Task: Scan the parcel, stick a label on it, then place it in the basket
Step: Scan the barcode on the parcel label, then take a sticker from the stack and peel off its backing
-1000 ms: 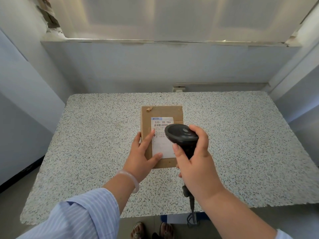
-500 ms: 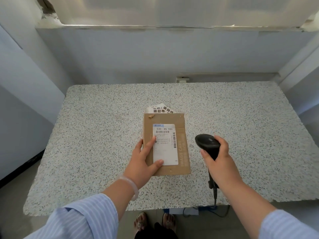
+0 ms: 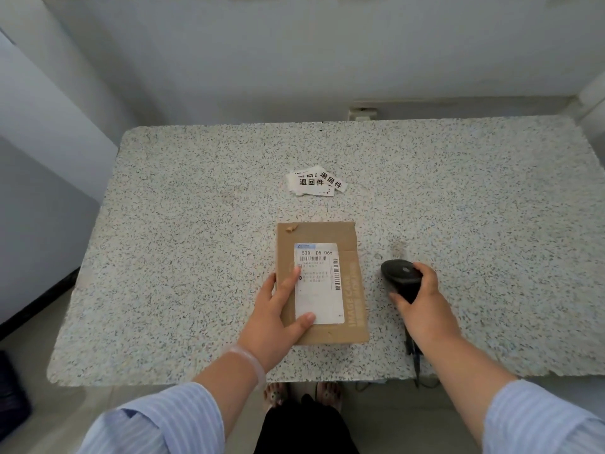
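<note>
Head view, looking down on a speckled stone tabletop (image 3: 183,244). Flat brown cardboard parcel (image 3: 355,309) lies near the front edge, centre, with a white shipping slip (image 3: 322,290) with barcodes stuck on its top face. Left hand (image 3: 278,314) rests flat on the parcel's left edge, fingers spread, index and thumb touching the slip; grip is loose, pressing down, not closed around anything. Pale bangle on the left wrist. Right hand (image 3: 422,309) is just right of the parcel, apart from it, grip closed around a black handheld scanner (image 3: 401,273); scanner head is low over the tabletop, contact unclear, cable trailing off the front edge. Small pile of white labels (image 3: 314,182) with black characters lies behind the parcel, well apart from it. Blue striped sleeves at the bottom. Basket not visible.
</note>
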`<state>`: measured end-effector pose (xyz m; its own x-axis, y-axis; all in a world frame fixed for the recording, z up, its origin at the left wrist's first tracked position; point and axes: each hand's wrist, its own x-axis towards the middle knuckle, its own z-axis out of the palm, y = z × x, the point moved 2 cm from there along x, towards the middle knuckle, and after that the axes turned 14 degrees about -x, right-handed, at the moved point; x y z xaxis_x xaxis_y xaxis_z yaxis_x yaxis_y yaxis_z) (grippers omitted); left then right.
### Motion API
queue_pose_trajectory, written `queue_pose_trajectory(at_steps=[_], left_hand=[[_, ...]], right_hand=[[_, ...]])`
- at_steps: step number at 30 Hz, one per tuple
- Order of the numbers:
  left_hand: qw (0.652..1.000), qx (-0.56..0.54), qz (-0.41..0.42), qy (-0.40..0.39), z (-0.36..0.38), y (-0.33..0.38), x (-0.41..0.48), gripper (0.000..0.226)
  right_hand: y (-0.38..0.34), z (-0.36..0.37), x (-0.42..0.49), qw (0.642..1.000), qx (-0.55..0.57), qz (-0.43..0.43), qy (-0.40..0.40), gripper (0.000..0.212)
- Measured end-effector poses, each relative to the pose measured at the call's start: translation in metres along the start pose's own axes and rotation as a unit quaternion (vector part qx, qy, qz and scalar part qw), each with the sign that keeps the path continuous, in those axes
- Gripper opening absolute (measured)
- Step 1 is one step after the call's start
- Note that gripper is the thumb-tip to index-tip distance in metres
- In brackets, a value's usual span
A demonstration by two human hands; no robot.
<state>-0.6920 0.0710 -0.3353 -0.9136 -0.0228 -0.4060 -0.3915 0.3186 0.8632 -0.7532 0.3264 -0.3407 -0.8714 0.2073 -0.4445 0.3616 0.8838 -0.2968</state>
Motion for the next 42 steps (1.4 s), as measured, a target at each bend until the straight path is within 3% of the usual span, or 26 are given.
queue_pose_trajectory(at_steps=[5,9,12,15,20,25,30,34,42], left_hand=[[0.999,0.024,-0.013,-0.019,0.0,-0.005,0.002,0.078],[0.998,0.036,-0.025,-0.042,-0.002,-0.005,0.003,0.08],[0.998,0.042,-0.044,-0.035,-0.009,-0.003,0.002,0.083],[0.998,0.048,-0.029,-0.002,-0.023,0.004,0.009,0.077],[0.996,0.05,0.023,0.068,-0.052,0.034,0.056,0.064],[0.989,0.092,0.086,0.071,-0.071,0.062,0.136,0.049],[0.992,0.118,0.045,0.011,-0.068,0.054,0.19,0.044],[0.99,0.134,0.046,0.009,-0.065,0.047,0.208,0.044],[0.988,0.148,0.043,0.004,-0.061,0.043,0.213,0.044]], right_hand=[[0.002,0.002,0.005,1.0,0.01,0.005,-0.005,0.072],[0.004,0.0,0.006,0.999,0.042,0.019,-0.017,0.088],[0.001,-0.011,0.002,0.999,-0.028,0.03,0.028,0.095],[-0.018,-0.029,0.007,0.992,-0.081,-0.021,0.1,0.078],[-0.082,-0.045,0.057,0.976,-0.13,-0.134,0.112,0.052],[-0.143,-0.035,0.123,0.97,-0.127,-0.208,0.023,0.036],[-0.171,-0.009,0.181,0.966,-0.159,-0.204,0.006,0.042],[-0.179,0.005,0.209,0.968,-0.174,-0.178,0.023,0.046],[-0.178,0.011,0.215,0.982,-0.105,-0.14,0.067,0.025]])
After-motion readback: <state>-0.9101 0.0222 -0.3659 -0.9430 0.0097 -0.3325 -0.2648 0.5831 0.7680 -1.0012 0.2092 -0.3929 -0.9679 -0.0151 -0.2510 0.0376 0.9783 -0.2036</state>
